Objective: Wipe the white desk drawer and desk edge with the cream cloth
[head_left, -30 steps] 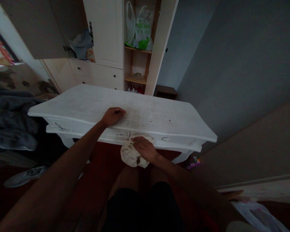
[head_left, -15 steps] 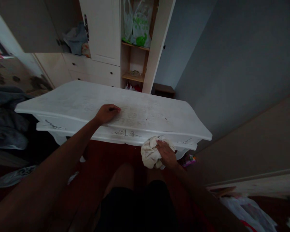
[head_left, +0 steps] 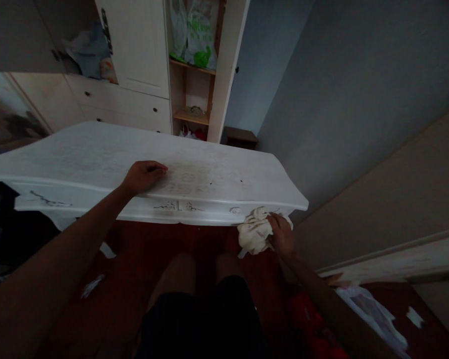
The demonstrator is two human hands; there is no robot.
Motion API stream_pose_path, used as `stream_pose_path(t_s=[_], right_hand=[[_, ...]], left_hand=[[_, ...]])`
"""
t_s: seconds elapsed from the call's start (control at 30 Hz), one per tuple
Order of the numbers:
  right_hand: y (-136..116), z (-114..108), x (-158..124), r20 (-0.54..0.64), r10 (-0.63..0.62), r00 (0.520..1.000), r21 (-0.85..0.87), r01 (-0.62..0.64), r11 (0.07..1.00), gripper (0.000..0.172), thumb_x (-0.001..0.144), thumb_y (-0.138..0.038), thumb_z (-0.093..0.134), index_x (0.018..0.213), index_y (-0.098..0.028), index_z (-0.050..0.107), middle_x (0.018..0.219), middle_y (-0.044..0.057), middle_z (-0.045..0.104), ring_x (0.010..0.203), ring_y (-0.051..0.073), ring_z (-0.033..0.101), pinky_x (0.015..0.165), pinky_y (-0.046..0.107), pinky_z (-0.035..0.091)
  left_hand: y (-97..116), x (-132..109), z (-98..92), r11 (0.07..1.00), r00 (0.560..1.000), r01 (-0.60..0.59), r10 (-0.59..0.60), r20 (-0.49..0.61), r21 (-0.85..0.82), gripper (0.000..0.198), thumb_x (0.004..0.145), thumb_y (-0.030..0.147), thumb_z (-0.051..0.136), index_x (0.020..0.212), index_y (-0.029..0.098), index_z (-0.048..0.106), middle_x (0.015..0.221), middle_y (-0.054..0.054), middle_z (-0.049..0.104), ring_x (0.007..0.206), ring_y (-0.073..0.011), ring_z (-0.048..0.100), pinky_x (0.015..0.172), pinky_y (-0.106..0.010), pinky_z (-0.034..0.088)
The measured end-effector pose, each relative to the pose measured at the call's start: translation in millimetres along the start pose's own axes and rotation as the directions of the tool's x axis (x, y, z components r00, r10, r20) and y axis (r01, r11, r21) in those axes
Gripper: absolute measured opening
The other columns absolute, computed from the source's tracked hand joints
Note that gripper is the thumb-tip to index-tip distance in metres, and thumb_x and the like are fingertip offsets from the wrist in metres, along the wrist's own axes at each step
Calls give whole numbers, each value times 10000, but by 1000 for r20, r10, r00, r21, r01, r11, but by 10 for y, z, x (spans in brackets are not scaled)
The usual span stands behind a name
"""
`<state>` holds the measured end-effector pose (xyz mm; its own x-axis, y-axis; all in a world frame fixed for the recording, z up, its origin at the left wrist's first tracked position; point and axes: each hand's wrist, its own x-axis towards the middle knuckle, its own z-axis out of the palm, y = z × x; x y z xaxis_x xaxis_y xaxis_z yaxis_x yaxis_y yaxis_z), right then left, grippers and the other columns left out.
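Observation:
A white table (head_left: 97, 149) with a carved front and grey smudges on its top stretches across the view. My left hand (head_left: 144, 177) rests on the tabletop near its front edge, fingers curled together, with nothing visible in them. At the right end of the table's front, my right hand (head_left: 282, 235) grips a crumpled cream cloth (head_left: 255, 232). The cloth lies against the front panel and hangs below its lower edge, covering part of the carving there. My right fingertips are partly hidden in its folds.
Behind the table stands a white wardrobe (head_left: 142, 55), one door open on shelves with plastic bags (head_left: 200, 37). A grey wall (head_left: 344, 85) closes off the right side. On the red floor (head_left: 134, 264) lie a white scrap (head_left: 93, 285) and, at right, a plastic bag (head_left: 370, 311).
My right hand has moved the cloth to the right along the table's front, uncovering a round carving. My left hand stays on the tabletop. The view has turned to the right.

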<state>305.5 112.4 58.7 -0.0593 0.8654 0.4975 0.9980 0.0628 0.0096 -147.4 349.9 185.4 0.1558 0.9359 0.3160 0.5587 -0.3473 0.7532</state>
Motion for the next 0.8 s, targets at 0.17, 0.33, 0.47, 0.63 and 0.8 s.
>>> stream_pose_path(t_s=[0.17, 0.33, 0.47, 0.63, 0.8], right_hand=[[198, -211, -26, -48, 243, 969, 30, -242, 970, 502, 747, -155, 526, 1248, -170, 553, 1165, 168, 562, 1078, 324, 546, 922, 452, 498], [-100, -263, 67, -20, 331, 943, 116, -326, 938, 540, 727, -147, 502, 1266, -187, 525, 1160, 146, 527, 1050, 315, 557, 905, 447, 513], [-595, -187, 242, -45, 268, 962, 174, -256, 951, 572, 692, -111, 531, 1254, -219, 522, 1124, 118, 518, 1051, 307, 547, 916, 433, 510], [-1219, -156, 477, -34, 233, 972, 198, -222, 955, 522, 684, -83, 552, 1193, -201, 547, 1063, 119, 514, 947, 280, 552, 814, 380, 534], [-1463, -282, 564, 97, 274, 957, 158, -287, 945, 516, 712, -102, 585, 1224, -153, 550, 1121, 172, 514, 966, 316, 573, 842, 445, 537]], left_hand=[[18, -4, -7, 995, 999, -38, 38, 3, 97, 272, 751, 347, 610, 884, 163, 759, 903, -42, 763, 857, -220, 669, 861, -313, 495], [73, -17, -1, 990, 999, -40, 42, -11, 137, 221, 747, 310, 606, 848, 186, 758, 887, -13, 768, 855, -210, 672, 861, -292, 497], [70, -26, 10, 985, 999, -37, 42, -27, 166, 215, 742, 309, 603, 848, 205, 758, 864, 9, 765, 822, -202, 663, 834, -281, 498], [82, -51, 14, 974, 997, -65, 72, -26, 218, 264, 759, 333, 579, 884, 186, 759, 885, -11, 763, 831, -210, 658, 833, -284, 487], [93, -56, 18, 968, 997, -64, 72, -24, 243, 291, 752, 336, 562, 901, 183, 759, 880, -23, 761, 820, -218, 658, 819, -293, 485]])
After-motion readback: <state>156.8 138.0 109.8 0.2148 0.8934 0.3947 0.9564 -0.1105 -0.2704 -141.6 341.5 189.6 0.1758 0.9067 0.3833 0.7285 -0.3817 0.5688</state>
